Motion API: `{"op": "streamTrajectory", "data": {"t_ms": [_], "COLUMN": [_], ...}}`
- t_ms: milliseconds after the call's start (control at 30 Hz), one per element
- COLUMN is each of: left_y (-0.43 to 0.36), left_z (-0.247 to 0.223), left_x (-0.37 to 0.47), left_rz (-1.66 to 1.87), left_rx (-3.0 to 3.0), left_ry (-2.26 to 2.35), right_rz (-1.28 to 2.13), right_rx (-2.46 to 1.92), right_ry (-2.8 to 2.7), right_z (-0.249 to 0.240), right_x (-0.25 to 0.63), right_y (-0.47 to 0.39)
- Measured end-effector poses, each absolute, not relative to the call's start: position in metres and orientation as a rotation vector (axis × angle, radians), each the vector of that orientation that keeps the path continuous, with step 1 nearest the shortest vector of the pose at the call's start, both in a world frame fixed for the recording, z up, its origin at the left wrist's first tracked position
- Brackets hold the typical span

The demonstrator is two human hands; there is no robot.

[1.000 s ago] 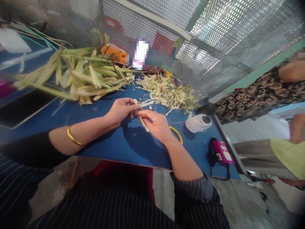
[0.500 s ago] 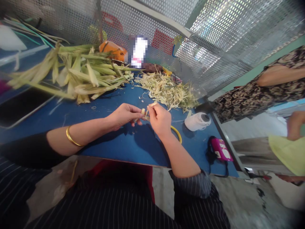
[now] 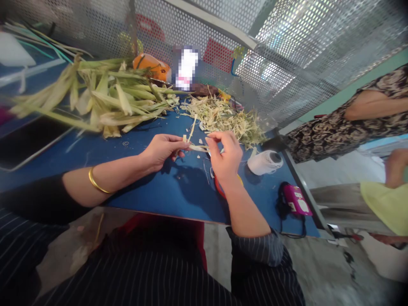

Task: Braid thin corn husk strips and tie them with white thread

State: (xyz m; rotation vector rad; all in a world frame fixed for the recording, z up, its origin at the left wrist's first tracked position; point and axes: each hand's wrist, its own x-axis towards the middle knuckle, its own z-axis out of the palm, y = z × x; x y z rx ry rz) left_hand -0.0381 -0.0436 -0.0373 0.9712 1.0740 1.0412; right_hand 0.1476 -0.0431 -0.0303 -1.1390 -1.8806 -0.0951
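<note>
My left hand (image 3: pixel 165 152) pinches pale corn husk strips (image 3: pixel 199 148) between thumb and fingertips, above the blue table. One narrow strip end stands up from the pinch, and another part stretches right. My right hand (image 3: pixel 225 154) has its fingers curled at the right end of that strip, thumb and fingertips close on it. Under the right wrist lies a tool with a red and yellow handle (image 3: pixel 219 187), apparently scissors, mostly covered by the hand. A white thread cone (image 3: pixel 263 162) lies to the right of my right hand.
Long green-yellow corn husks (image 3: pixel 111 97) are heaped at the left, shredded husk (image 3: pixel 226 121) behind my hands. A purple box with a black cord (image 3: pixel 297 199) sits near the table's (image 3: pixel 153 191) right edge. Behind stands a perforated metal screen (image 3: pixel 197 25). Other people (image 3: pixel 344 119) are at the right.
My right hand has moved right, away from my left, with its fingers more spread. The husk strip now stretches between the hands, and the red part of the handle shows.
</note>
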Motion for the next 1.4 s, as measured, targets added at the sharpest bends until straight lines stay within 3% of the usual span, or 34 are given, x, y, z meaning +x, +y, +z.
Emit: {"op": "streamTrajectory", "data": {"t_ms": [200, 333, 467, 667, 733, 833, 967, 1167, 1400], "left_y": [-0.038, -0.038, -0.038, -0.038, -0.038, -0.04, -0.042, -0.043, -0.043], "left_z": [-0.038, -0.037, -0.035, -0.038, -0.039, -0.038, -0.038, -0.041, -0.042], "left_x": [-0.043, -0.042, -0.042, -0.042, -0.042, -0.041, -0.04, -0.04, -0.04], "left_rz": [1.064, 1.066, 1.109, 1.123, 1.129, 1.091, 1.017, 0.968, 0.988], "left_rx": [0.808, 0.793, 0.796, 0.859, 0.904, 0.987, 1.085, 1.161, 1.153], "left_ry": [1.014, 1.021, 1.032, 1.034, 1.054, 1.09, 1.094, 1.08, 1.171], "right_rz": [-0.523, -0.622, -0.342, 0.912, 1.128, 0.996, 0.676, 0.875, 0.849], "right_rx": [-1.089, -1.082, -1.047, -1.276, -1.273, -1.169, -1.056, -0.998, -1.198], "right_ry": [-2.258, -2.332, -2.423, -1.851, -1.509, -1.297, -1.493, -1.501, -1.652], "right_z": [-0.027, -0.028, -0.031, -0.048, -0.051, -0.052, -0.047, -0.037, -0.035], "right_x": [0.151, 0.146, 0.136, 0.124, 0.126, 0.128, 0.127, 0.128, 0.137], "right_y": [-0.042, -0.047, -0.056, -0.049, -0.043, -0.039, -0.044, -0.047, -0.045]}}
